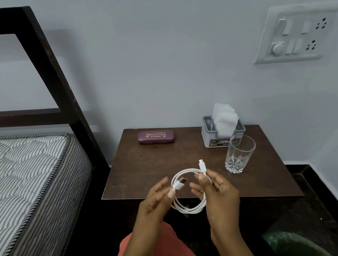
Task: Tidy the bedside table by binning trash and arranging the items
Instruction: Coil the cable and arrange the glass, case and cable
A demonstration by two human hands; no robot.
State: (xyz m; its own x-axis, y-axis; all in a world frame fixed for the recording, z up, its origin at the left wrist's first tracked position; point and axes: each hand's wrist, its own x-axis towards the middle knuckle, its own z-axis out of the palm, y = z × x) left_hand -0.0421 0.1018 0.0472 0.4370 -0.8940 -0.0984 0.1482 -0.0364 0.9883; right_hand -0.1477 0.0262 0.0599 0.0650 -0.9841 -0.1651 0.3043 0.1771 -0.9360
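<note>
A coiled white charging cable [189, 207] hangs between my hands above the front edge of the dark wooden bedside table [147, 168]. My left hand [155, 202] pinches the plug end with the red tip. My right hand [218, 190] pinches the other end, whose white connector sticks up. A purple spectacle case [156, 137] lies at the table's back left. At the back right stands a grey holder with white tissues [221, 128], and an empty clear glass [240, 153] stands just in front of it.
A bed with a striped mattress [21, 178] and dark frame [50, 74] stands left of the table. A green bin [293, 246] sits on the dark floor at lower right. A switch panel [295, 33] is on the wall.
</note>
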